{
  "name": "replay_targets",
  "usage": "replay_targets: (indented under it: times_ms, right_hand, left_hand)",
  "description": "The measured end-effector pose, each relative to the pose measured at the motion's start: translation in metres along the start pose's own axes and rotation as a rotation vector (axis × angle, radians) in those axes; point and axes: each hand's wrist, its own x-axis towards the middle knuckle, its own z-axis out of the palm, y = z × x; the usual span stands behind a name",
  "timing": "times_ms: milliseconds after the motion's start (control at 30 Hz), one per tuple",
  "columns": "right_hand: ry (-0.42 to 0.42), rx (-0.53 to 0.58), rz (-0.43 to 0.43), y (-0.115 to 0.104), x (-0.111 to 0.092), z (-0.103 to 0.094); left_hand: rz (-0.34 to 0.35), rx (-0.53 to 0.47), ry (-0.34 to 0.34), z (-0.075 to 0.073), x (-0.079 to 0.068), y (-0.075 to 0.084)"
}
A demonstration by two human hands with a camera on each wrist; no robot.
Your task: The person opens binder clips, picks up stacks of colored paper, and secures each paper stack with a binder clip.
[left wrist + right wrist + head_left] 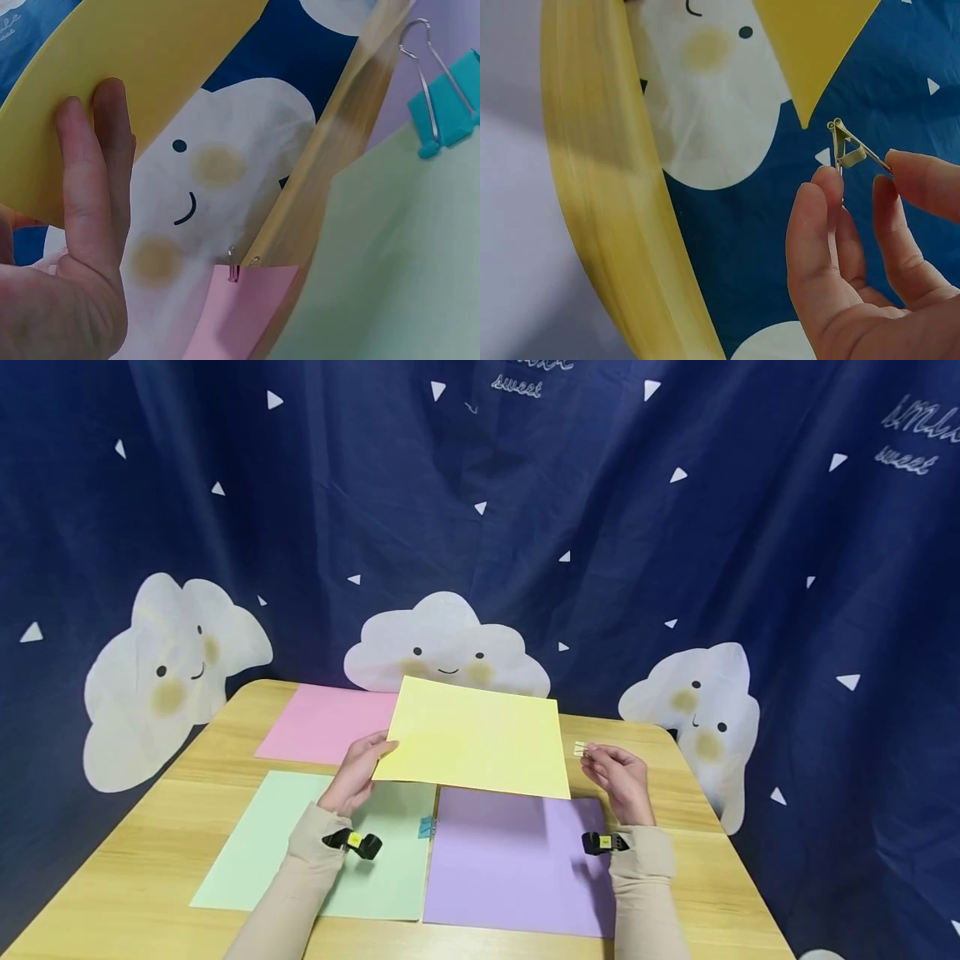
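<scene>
Yellow paper (476,739) is held up over the table, tilted, in the head view. My left hand (360,772) grips its left edge, thumb on the upper face; the left wrist view shows fingers (79,172) flat along the underside. Right of the paper, my right hand (618,777) pinches a small pale-yellow binder clip (853,157) by its wire handles, between thumb and fingers. The clip's jaw end points toward the paper's corner, a short gap away.
Pale green paper (247,852) lies front left, with a teal binder clip (426,827) at its right edge. Purple paper (517,868) lies beside it. Pink paper (322,722) is at the back left, with clip wires showing. A dark blue cloud-print curtain (480,552) hangs behind the wooden table (720,860).
</scene>
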Motion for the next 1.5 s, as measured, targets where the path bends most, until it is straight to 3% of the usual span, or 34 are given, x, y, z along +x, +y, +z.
replay_targets:
  times_ms: [800, 1500]
  right_hand:
    - [-0.030, 0.054, 0.058, 0.010, 0.002, 0.001]
    - [-0.027, 0.119, 0.032, 0.012, 0.003, 0.011]
  left_hand:
    - [0.033, -0.012, -0.019, -0.004, -0.003, -0.007]
    - [0.040, -0.007, -0.017, -0.004, -0.006, -0.005]
